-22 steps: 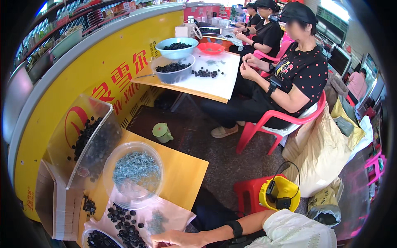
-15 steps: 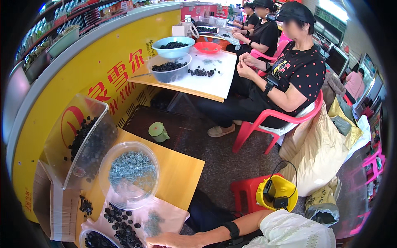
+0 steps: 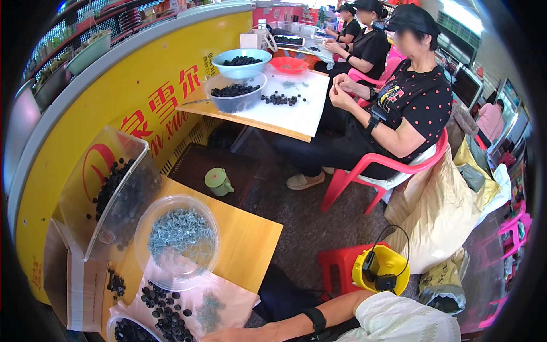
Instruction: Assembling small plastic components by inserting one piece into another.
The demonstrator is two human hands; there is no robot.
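Note:
My right hand (image 3: 231,335) lies at the bottom edge by a pale pink cloth (image 3: 236,299). Its fingers are cut off by the frame, so what they hold, if anything, is hidden. My left hand is out of view. On the cloth lie many small black round pieces (image 3: 165,310) and a thin heap of fine grey-green bits (image 3: 209,312). Beyond them stands a round clear tub (image 3: 212,251) holding fine silvery-blue bits (image 3: 179,231). A white-rimmed bowl (image 3: 114,326) with black pieces is partly cut off at the bottom left.
A tilted clear bin (image 3: 128,182) of black pieces leans by a cardboard box (image 3: 85,290). A green lidded cup (image 3: 217,181) stands beyond my wooden table (image 3: 250,228). Co-workers sit at a farther table (image 3: 299,122). A yellow bucket (image 3: 401,279) rests on a red stool (image 3: 336,268).
My right hand has sunk slightly lower, so less of it shows. The view has shifted a little. The nearest co-worker's hands stay raised together.

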